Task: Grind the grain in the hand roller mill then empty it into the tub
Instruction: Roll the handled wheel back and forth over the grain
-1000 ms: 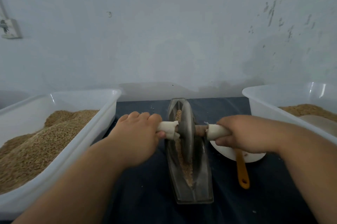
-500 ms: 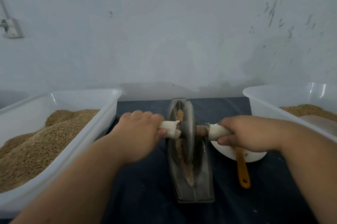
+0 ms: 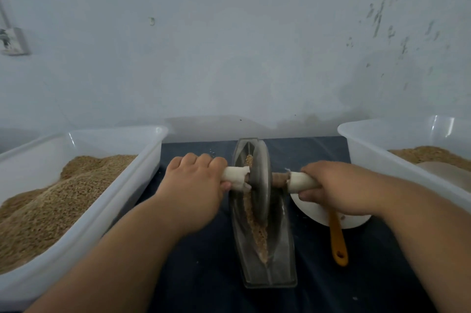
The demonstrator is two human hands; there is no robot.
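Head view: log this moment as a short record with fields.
left hand: grips left handle
right hand: grips right handle
wheel: upright in trough, toward far end
grain: along trough floor
left tub: heaped grain
right tub: some grain
bowl: right of trough, under right hand; orange handle sticks out

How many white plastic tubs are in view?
2. The left tub stands left of the roller mill, heaped with grain; the right tub stands right of it, partly cut off by the frame. Others may lie out of view.
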